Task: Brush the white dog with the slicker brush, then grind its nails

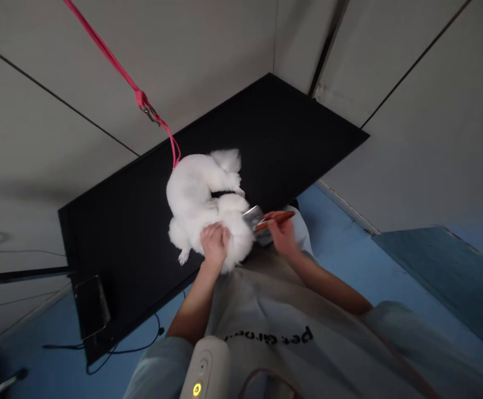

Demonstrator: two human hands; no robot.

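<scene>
A white fluffy dog (191,183) is curled on a black table (283,138), its body close to the near edge. My left hand (215,241) rests on the dog, fingers curled together into the fur beside its round, fluffy near end. In my right hand (282,233) is a slicker brush (281,217) with an orange-brown handle. Its shiny metal head touches or nearly touches the fur on the right side of that fluffy end; the bristles are hidden. A pink leash (112,58) runs down from the upper left to a loop at the dog's back.
A dark, glossy flat object (92,305) lies at the table's left end, with black cables (137,348) hanging below. Pale wall panels (208,61) stand behind the table. A white device with a yellow light (206,366) hangs before my apron (266,310). The floor (337,238) is blue.
</scene>
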